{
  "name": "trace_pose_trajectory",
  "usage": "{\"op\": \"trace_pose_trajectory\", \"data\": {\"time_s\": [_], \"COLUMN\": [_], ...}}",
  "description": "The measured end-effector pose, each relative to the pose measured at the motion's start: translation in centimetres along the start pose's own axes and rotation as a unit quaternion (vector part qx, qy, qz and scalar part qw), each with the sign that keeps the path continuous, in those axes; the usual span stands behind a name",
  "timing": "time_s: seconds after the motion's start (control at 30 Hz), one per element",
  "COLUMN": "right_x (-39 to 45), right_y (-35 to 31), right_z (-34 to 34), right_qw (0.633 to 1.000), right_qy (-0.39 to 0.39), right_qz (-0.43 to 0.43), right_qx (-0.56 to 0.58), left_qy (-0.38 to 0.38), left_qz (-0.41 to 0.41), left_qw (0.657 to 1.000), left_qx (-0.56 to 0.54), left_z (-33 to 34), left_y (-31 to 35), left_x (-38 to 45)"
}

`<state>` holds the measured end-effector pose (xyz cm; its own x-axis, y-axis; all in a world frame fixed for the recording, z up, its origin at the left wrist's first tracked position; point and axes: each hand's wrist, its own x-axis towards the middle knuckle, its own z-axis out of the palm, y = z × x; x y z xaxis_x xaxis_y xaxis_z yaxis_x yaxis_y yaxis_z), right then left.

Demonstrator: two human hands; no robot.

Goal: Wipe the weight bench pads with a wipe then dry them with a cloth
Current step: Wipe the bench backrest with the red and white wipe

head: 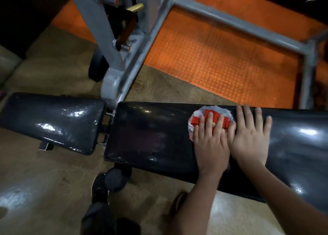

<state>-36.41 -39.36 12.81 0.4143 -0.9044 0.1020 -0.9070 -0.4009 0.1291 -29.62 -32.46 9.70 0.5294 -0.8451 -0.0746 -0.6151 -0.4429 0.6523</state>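
My left hand (pixel 210 142) presses the red-and-white cloth (pixel 211 118) flat against the long back pad (pixel 150 137); my right hand (pixel 250 137) lies open beside it. With no grip, the cloth may bunch or slip.

We saw glossy black padding on the long pad (pixel 159 137) and seat pad (pixel 53 121), a soft red-and-white cloth (pixel 209 117), a matt grey painted metal frame (pixel 230 20), and studded orange rubber flooring (pixel 221 60).
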Motion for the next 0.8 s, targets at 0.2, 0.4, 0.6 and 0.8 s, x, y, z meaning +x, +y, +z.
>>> {"op": "trace_pose_trajectory", "data": {"time_s": [0.2,0.4,0.6,0.8], "right_x": [-0.1,-0.2,0.2,0.1], "right_y": [0.0,0.4,0.1,-0.5], "right_z": [0.2,1.2,0.9,0.0], "right_qw": [1.0,1.0,1.0,1.0], "right_qy": [0.003,0.024,0.028,0.004], "right_qz": [0.009,0.004,0.003,0.011], "right_qx": [0.001,-0.006,0.001,0.004], "left_qy": [-0.069,-0.035,0.087,0.005], "left_qz": [0.117,-0.078,-0.262,-0.024], "left_qw": [0.991,0.993,0.961,1.0], "left_qx": [0.021,0.08,-0.001,0.002], "left_z": [-2.9,-6.8,-7.2,-1.7], "left_y": [-7.4,-27.0,-25.2,-5.5], "left_x": [0.6,1.2,2.6,-2.2]}}
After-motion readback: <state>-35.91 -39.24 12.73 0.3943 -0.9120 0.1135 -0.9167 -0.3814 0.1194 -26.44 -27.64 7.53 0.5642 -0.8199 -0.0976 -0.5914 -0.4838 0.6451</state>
